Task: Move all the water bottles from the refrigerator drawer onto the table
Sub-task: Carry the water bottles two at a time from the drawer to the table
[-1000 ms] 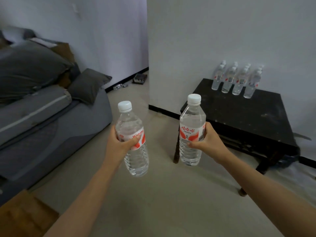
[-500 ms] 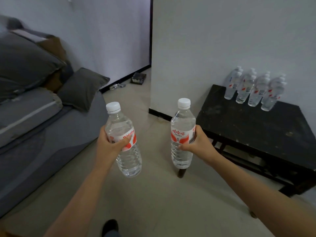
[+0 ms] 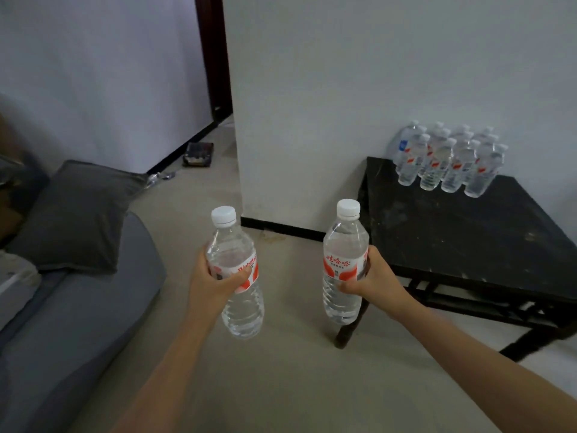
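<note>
While a grey sofa (image 3: 78,323) fills the lower left of the frame, a black table (image 3: 468,239) stands at the right against the white wall, and a dark cushion (image 3: 75,214) lies on the sofa at the left edge. A group of water bottles (image 3: 449,160) stands upright on the table's far corner, upper right. Near the centre, the left bottle (image 3: 232,242) and the right bottle (image 3: 343,242) are held upright over the floor. The left hand (image 3: 212,282) and the right hand (image 3: 374,279) each wrap round a label.
</note>
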A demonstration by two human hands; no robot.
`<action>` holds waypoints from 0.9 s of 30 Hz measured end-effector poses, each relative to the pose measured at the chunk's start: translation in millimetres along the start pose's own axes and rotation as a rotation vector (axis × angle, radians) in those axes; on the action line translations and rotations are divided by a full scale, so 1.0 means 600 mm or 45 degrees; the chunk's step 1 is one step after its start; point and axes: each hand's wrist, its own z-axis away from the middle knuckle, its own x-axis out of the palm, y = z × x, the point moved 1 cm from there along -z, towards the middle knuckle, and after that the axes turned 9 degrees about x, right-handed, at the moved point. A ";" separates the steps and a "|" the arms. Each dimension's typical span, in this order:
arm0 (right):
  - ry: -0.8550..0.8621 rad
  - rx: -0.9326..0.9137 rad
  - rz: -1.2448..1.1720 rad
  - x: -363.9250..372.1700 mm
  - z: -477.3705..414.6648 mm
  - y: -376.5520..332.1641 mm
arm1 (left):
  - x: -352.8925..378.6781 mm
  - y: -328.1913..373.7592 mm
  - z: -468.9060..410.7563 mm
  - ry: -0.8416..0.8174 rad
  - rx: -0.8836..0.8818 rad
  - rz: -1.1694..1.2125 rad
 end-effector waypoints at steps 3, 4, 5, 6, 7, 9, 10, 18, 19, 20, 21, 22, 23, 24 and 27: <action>0.065 0.075 -0.016 -0.011 -0.029 0.004 | 0.031 -0.032 -0.053 -0.090 -0.038 0.035; 0.094 0.105 -0.024 -0.019 -0.045 0.006 | 0.049 -0.044 -0.076 -0.134 -0.046 0.047; 0.114 0.119 -0.036 -0.027 -0.057 0.007 | 0.065 -0.051 -0.091 -0.170 -0.049 0.058; 0.132 0.122 -0.039 -0.036 -0.069 0.008 | 0.082 -0.055 -0.105 -0.202 -0.055 0.077; 0.146 0.111 -0.046 -0.047 -0.089 0.008 | 0.103 -0.062 -0.126 -0.234 -0.066 0.096; 0.183 0.094 -0.045 -0.065 -0.126 0.009 | 0.136 -0.071 -0.159 -0.288 -0.077 0.117; 0.211 0.094 -0.044 -0.078 -0.154 0.012 | 0.156 -0.079 -0.184 -0.303 -0.078 0.115; 0.204 0.104 -0.096 -0.141 -0.360 0.012 | 0.246 -0.089 -0.364 -0.280 -0.007 0.052; 0.213 0.104 -0.092 -0.146 -0.383 0.015 | 0.257 -0.094 -0.384 -0.258 0.001 0.045; 0.216 0.109 -0.087 -0.150 -0.404 0.019 | 0.267 -0.101 -0.402 -0.236 -0.005 0.037; 0.214 0.109 -0.085 -0.153 -0.419 0.019 | 0.274 -0.107 -0.416 -0.218 -0.015 0.026; 0.209 0.112 -0.079 -0.155 -0.432 0.020 | 0.281 -0.113 -0.428 -0.211 -0.026 0.014; 0.210 0.118 -0.075 -0.160 -0.451 0.021 | 0.291 -0.125 -0.446 -0.211 -0.047 0.008; 0.209 0.131 -0.070 -0.164 -0.470 0.026 | 0.302 -0.136 -0.462 -0.225 -0.060 0.001; 0.234 0.169 -0.054 -0.171 -0.516 0.036 | 0.333 -0.175 -0.505 -0.300 -0.096 0.001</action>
